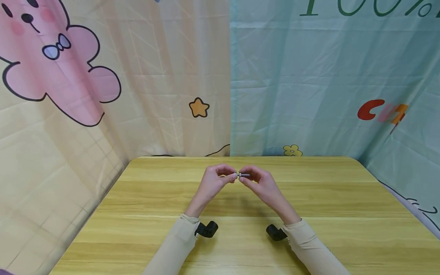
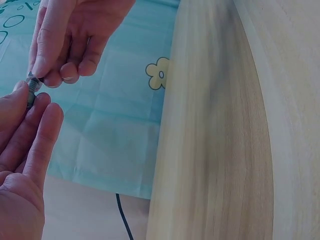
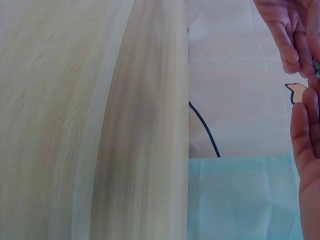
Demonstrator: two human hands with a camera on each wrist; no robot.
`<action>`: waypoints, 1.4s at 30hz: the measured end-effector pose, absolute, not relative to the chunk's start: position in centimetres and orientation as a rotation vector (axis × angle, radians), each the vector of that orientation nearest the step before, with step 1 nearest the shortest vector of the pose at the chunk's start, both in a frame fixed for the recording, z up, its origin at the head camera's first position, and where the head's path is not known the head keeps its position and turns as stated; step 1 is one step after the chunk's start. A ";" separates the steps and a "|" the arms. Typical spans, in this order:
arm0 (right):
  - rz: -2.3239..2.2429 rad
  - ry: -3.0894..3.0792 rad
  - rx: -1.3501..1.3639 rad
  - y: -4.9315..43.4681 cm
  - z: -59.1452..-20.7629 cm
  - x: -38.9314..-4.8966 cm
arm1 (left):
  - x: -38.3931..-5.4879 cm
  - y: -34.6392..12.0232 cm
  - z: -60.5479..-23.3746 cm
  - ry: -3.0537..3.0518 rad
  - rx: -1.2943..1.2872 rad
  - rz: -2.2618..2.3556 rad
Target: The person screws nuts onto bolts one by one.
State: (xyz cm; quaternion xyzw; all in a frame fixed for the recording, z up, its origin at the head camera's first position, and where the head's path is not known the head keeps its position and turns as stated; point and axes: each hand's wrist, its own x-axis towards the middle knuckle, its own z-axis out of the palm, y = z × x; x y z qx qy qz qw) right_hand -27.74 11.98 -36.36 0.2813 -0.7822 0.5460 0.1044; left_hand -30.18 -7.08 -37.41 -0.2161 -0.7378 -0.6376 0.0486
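A small metal bolt (image 1: 245, 175) with a threaded shank is held up between both hands, above the far part of the wooden table. My left hand (image 1: 215, 178) pinches its left end between thumb and fingers. Around the other part of the shank, my right hand (image 1: 260, 183) has thumb and fingertips at a small nut-like ring (image 2: 33, 76). In the left wrist view bare thread shows between the two sets of fingertips. Only a sliver of the metal (image 3: 317, 67) appears at the right edge of the right wrist view, where the fingers hide most of it.
The wood-grain table (image 1: 144, 214) spans the space below both arms. Printed curtains (image 1: 295, 76) hang behind it and at the sides. A black wrist camera (image 1: 207, 229) sits at the left cuff, and another black camera (image 1: 275, 232) at the right cuff.
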 end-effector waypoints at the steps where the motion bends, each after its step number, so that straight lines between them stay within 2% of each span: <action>1: 1.599 -2.315 0.826 11.9 -36.0 -27.4 | -30.1 -7.1 -37.4 -2.250 -0.655 -1.946; 5: 1.572 -2.342 0.800 11.8 -35.9 -27.1 | -30.1 -7.1 -37.4 -2.264 -0.645 -1.940; 12: 1.608 -2.354 0.696 12.1 -38.5 -29.4 | -30.2 -7.1 -37.5 -2.283 -0.658 -1.907; 16: 1.605 -2.349 0.659 12.2 -38.8 -29.5 | -30.3 -7.0 -37.5 -2.271 -0.676 -1.910; 24: 1.541 -2.351 0.665 12.1 -38.0 -28.9 | -30.2 -7.1 -37.5 -2.278 -0.662 -1.908; 32: 1.541 -2.245 0.885 12.5 -38.6 -29.7 | -30.1 -7.0 -37.4 -2.258 -0.649 -1.934; 38: 1.565 -2.280 0.834 12.3 -38.4 -29.5 | -30.2 -7.0 -37.5 -2.257 -0.670 -1.933; 42: 1.570 -2.318 0.792 11.9 -36.8 -28.0 | -30.2 -7.1 -37.6 -2.265 -0.680 -1.914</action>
